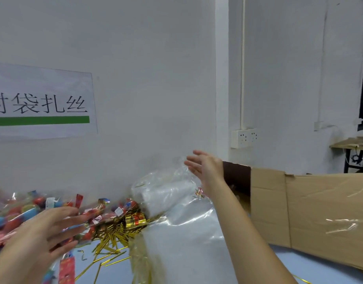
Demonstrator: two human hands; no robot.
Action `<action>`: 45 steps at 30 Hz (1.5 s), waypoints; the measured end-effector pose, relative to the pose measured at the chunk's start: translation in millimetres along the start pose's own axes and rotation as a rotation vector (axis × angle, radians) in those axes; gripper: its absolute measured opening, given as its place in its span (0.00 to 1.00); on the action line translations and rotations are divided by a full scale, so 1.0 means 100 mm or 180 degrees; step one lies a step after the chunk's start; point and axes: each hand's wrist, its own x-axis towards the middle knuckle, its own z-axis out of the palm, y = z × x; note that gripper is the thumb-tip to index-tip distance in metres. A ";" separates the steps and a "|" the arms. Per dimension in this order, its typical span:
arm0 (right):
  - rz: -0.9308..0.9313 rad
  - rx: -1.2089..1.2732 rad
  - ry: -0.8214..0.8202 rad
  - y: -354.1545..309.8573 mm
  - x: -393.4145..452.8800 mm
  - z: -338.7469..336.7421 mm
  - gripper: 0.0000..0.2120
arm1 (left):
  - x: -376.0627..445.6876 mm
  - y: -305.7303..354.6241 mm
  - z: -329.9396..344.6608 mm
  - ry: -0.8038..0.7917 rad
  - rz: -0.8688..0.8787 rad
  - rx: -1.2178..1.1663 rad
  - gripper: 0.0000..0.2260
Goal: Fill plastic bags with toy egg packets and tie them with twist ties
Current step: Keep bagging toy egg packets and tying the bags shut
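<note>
Two hands were in the head view, both with fingers spread and holding nothing. Left hand (53,228) hovered, blurred, above the toy egg packets (19,214), which lay heaped along the wall at the left of the blue table (311,269). Right hand (205,167) was raised well apart from it, just beside the top of the crumpled plastic bags (176,201) piled at centre. Gold twist ties (111,240) lay scattered between packets and bags. Cardboard box (309,212) stood at right. Printed sign (43,103) hung on the wall; power socket (245,138) sat further right.
</note>
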 end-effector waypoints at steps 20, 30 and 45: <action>0.0857 -0.6175 -0.1345 1.28 -0.68 -0.26 0.24 | -0.31 0.13 0.21 -0.1005 0.0289 0.2391 0.08; -0.0255 -0.5541 -0.0710 1.45 -0.76 -0.23 0.07 | -0.31 0.05 0.20 -0.1087 0.0284 0.2416 0.10; -0.0361 -0.4198 -0.0476 1.03 -0.73 0.20 0.10 | -0.24 0.03 0.13 -0.0728 0.0562 0.2223 0.07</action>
